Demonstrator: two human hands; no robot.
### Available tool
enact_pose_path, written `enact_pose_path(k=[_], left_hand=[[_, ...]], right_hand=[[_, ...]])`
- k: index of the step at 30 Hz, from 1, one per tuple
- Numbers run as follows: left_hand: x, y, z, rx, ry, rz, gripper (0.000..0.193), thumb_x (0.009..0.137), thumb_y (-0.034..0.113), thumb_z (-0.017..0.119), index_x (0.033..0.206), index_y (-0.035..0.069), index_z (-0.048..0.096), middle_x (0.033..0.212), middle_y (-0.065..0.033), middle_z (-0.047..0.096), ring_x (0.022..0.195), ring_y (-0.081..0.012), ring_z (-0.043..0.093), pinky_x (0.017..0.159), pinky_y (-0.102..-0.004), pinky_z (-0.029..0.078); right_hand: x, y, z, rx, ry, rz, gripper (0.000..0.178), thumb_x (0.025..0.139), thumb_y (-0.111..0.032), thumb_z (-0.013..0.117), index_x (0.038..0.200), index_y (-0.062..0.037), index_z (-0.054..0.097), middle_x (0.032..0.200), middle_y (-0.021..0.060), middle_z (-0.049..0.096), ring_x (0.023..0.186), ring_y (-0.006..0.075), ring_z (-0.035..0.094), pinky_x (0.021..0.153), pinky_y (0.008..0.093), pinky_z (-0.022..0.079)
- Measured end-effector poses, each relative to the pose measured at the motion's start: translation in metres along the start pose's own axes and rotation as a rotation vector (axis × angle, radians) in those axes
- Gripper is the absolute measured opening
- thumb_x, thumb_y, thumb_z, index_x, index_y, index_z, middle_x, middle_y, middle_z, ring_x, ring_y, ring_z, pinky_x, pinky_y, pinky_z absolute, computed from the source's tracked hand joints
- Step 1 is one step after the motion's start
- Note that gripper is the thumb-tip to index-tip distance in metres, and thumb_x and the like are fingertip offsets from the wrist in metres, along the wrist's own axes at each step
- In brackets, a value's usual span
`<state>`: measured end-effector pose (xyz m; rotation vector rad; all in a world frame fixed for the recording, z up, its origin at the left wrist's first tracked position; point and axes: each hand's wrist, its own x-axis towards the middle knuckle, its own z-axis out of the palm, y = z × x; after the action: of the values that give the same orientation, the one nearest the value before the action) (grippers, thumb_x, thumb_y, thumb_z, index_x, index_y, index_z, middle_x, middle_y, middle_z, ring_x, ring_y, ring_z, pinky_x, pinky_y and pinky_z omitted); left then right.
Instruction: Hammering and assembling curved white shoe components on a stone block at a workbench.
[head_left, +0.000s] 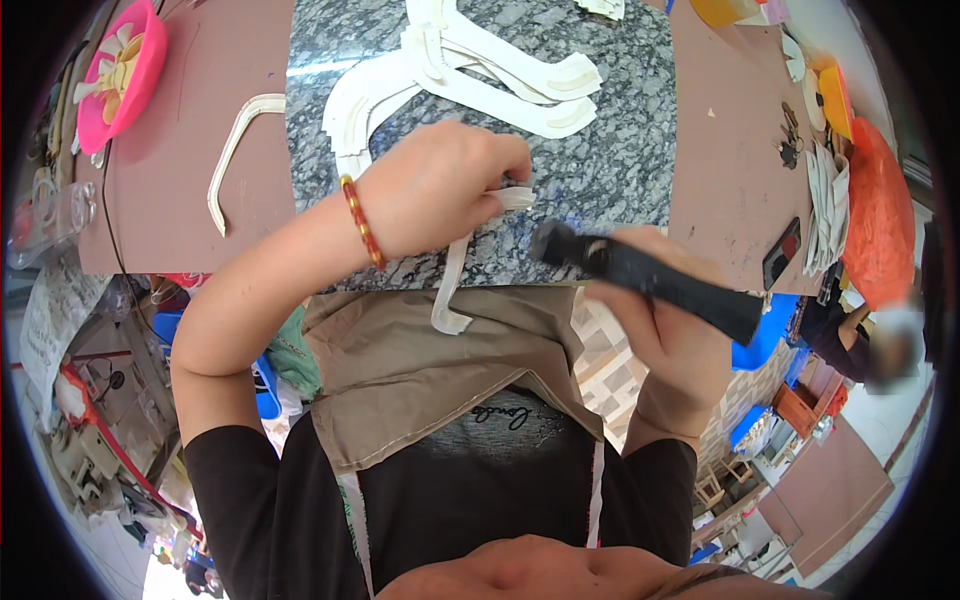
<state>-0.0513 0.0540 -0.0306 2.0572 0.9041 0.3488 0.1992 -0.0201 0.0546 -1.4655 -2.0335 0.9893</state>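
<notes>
My left hand (435,185) is closed, pinching a white curved strip (515,198) of leather-like material over the grey granite slab (620,150). The strip's other end hangs past the slab's near edge, in front of my apron. My right hand (665,340) grips a black hammer (660,277), raised just right of the pinched strip, its round striking face turned toward my left hand. The handle is mostly hidden by the hammer's head and my fingers. Beyond my left hand, several similar white strips (540,105) lie piled on the slab.
A single strip (225,165) lies on the brown table left of the slab. A pink basin (150,75) with pale pieces stands at far left. On the right are a phone (782,252), keys (790,145), stacked white pieces (828,195) and a red bag (875,215). Another person sits beyond, at right.
</notes>
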Motion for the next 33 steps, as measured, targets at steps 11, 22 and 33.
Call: enact_pose_path(k=[11, 22, 33], left_hand=[[-0.014, -0.003, 0.011, 0.081, 0.193, 0.190, 0.019, 0.086, 0.001, 0.079, 0.104, 0.002, 0.075, 0.096, -0.0123, 0.068, 0.088, -0.0330, 0.069, 0.076, -0.0417, 0.056], [-0.018, -0.005, 0.007, 0.312, 0.121, 0.334, 0.033, 0.078, 0.002, 0.076, 0.111, 0.002, 0.074, 0.101, -0.0083, 0.066, 0.092, -0.0278, 0.066, 0.078, -0.0382, 0.057], [-0.023, -0.007, 0.011, 0.269, 0.152, 0.344, 0.030, 0.078, 0.000, 0.075, 0.108, 0.000, 0.072, 0.102, -0.0104, 0.066, 0.089, -0.0283, 0.065, 0.077, -0.0378, 0.057]], right_hand=[[0.019, 0.024, 0.022, -0.180, -0.014, -0.020, 0.023, 0.091, -0.019, 0.084, 0.106, -0.0092, 0.069, 0.087, 0.0106, 0.069, 0.075, 0.0353, 0.068, 0.064, 0.0402, 0.054], [0.028, 0.016, 0.017, -0.061, 0.055, 0.046, 0.024, 0.092, -0.019, 0.083, 0.106, -0.0086, 0.067, 0.085, 0.0127, 0.065, 0.072, 0.0379, 0.062, 0.064, 0.0400, 0.052], [0.031, 0.016, 0.024, -0.125, -0.012, -0.002, 0.023, 0.092, -0.013, 0.084, 0.106, -0.0023, 0.070, 0.084, 0.0113, 0.066, 0.070, 0.0291, 0.065, 0.064, 0.0345, 0.052]])
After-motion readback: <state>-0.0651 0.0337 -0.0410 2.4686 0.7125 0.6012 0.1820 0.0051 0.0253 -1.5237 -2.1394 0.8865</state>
